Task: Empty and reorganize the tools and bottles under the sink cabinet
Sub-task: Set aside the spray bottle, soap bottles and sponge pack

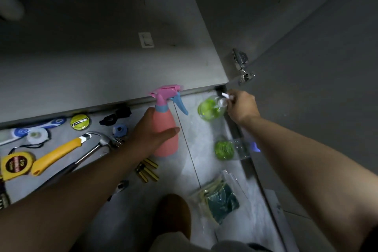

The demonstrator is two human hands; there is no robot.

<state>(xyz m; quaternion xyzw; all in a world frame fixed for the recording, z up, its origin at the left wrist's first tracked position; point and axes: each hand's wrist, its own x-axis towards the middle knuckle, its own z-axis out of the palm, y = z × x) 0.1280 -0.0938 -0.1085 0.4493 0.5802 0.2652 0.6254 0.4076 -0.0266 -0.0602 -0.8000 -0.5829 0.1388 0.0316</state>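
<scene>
pink spray bottle (166, 129) in left hand (151, 131); right hand (241, 106) grips green bottle (210, 109)

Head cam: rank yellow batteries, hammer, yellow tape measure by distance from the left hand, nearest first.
From the left hand, which grips the pink spray bottle:
1. Hammer: head just left of the hand.
2. Yellow batteries: below the hand, by the forearm; close to the hammer's rank.
3. Yellow tape measure: far left.
</scene>
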